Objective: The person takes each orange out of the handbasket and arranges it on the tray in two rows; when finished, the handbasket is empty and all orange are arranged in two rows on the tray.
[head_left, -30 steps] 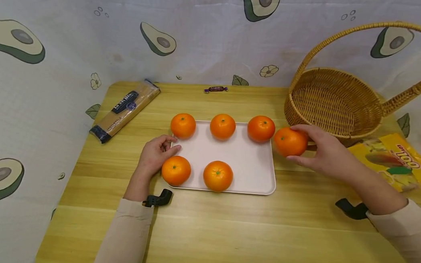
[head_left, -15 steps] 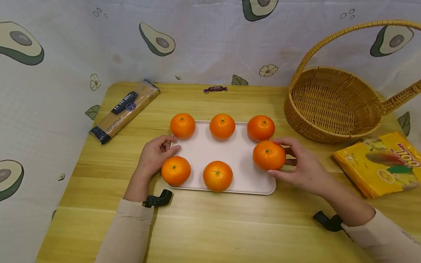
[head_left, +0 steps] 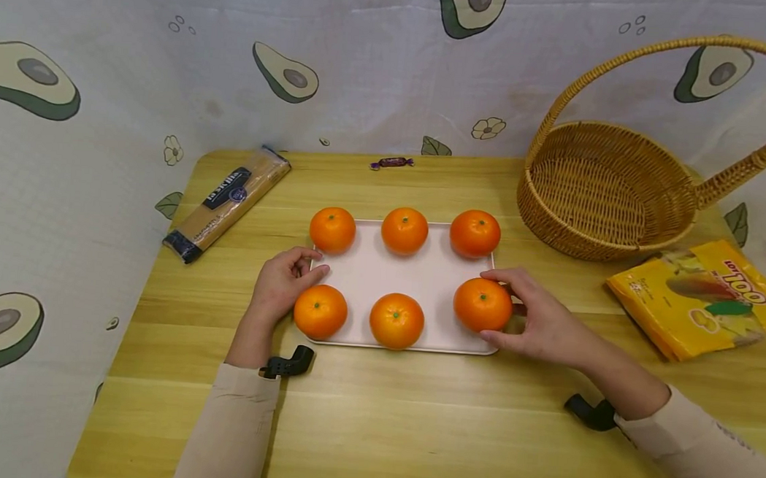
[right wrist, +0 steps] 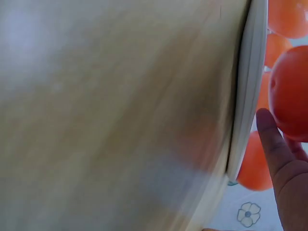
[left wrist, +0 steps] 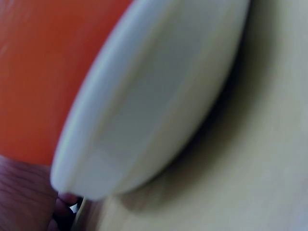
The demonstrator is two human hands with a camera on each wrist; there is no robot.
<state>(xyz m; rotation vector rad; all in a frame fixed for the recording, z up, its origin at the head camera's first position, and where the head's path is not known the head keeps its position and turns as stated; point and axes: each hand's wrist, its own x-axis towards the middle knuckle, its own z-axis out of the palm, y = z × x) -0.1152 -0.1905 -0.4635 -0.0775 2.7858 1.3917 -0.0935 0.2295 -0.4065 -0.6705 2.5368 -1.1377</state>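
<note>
In the head view, my right hand (head_left: 539, 318) holds an orange (head_left: 482, 305) between thumb and fingers, over the near right corner of a shallow white tray (head_left: 442, 286). My left hand (head_left: 279, 284) grips the tray's left rim, thumb over the edge. Three oranges line the tray's far side, and two more sit along its near side. In the right wrist view, the thumb (right wrist: 274, 144) lies against the held orange (right wrist: 291, 91), beside the tray's edge (right wrist: 248, 96). The left wrist view shows the tray's side (left wrist: 144, 101) close up, with an orange (left wrist: 57, 72) behind it.
A wicker basket (head_left: 613, 187) with a tall handle stands at the back right. A yellow LOT 100 bag (head_left: 702, 299) lies in front of it. A pasta packet (head_left: 227, 204) lies at the back left, and a wrapped candy (head_left: 392, 163) near the far table edge.
My right hand has carried the orange from beside the basket leftward and then toward me, to the tray's near right corner. My left hand has stayed at the tray's rim.
</note>
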